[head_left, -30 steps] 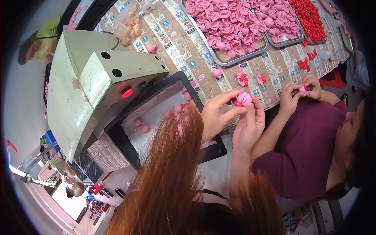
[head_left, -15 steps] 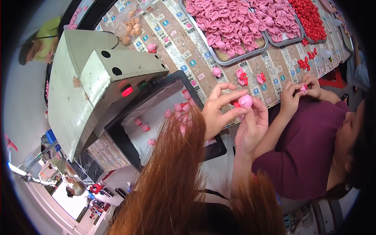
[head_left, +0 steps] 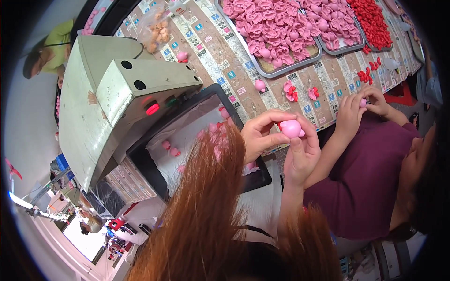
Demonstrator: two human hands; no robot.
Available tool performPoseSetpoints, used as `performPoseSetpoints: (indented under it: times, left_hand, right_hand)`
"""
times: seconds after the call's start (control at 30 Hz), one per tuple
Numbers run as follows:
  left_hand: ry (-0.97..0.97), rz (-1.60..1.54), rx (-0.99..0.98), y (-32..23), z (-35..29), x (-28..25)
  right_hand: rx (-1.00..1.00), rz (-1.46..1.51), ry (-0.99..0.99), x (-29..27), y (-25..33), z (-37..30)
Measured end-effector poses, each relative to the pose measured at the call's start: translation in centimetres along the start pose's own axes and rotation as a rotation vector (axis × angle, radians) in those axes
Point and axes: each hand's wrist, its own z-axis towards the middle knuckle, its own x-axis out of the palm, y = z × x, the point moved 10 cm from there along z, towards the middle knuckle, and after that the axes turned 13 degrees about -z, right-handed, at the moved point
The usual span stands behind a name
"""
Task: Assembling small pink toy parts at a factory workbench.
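Note:
Between my two hands is a small round pink toy figure with a red part at its upper left end. My left hand pinches it from the left with thumb and fingertips. From the right and below, the fingers and thumb of my right hand close on it too. Near my hands, on the table, are a loose pink ball-shaped piece and a pink shell with red parts. Another such pink-and-red piece lies to its right. Long hair hides my left wrist.
A black-rimmed tray lined with white sheet holds several pink-and-red figures beside a grey metal machine with a lit red button. Far off stand trays of pink shells and red pieces. A co-worker in maroon sits close at right, handling a pink piece.
The pink figure has turned, its red part now pointing up and left. My left fingers, spread before, have closed in around it. The co-worker's hands have shifted slightly.

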Motion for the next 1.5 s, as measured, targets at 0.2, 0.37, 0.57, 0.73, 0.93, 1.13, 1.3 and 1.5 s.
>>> performPoseSetpoints:
  times: [0.2, 0.37, 0.57, 0.73, 0.93, 1.13, 1.3, 1.5]
  left_hand:
    - [-0.022, -0.058, 0.056, -0.2, -0.5, -0.1]
    - [-0.103, -0.309, -0.073, 1.6, -0.4, 0.1]
    - [-0.142, -0.842, -0.213, 3.4, -0.4, 0.6]
    - [-0.122, -0.419, -0.24, 2.5, -0.2, 0.2]
    - [-0.063, -0.171, -0.211, 1.2, -0.2, 0.5]
    - [-0.129, -0.118, -0.143, 1.5, -0.7, -0.2]
    - [-0.258, -0.434, -0.167, 2.9, -1.1, -0.4]
    - [-0.233, -0.645, -0.187, 3.7, -1.0, -0.3]
  right_hand:
    - [-0.091, -0.154, -0.011, 0.2, 1.4, -0.1]
    - [-0.111, -0.278, -0.036, -0.2, 1.8, 0.2]
    - [-0.117, -0.236, -0.031, 0.0, 0.2, 0.2]
    - [-0.177, -0.518, -0.003, -1.0, 2.0, 0.4]
    - [-0.127, -0.329, 0.001, -0.5, 1.8, -0.1]
    - [-0.027, -0.222, 0.041, -0.6, 0.4, -0.2]
    - [-0.033, -0.298, 0.023, -0.5, 0.6, -0.2]
    - [-0.09, -0.431, 0.026, -0.2, 1.2, -0.2]
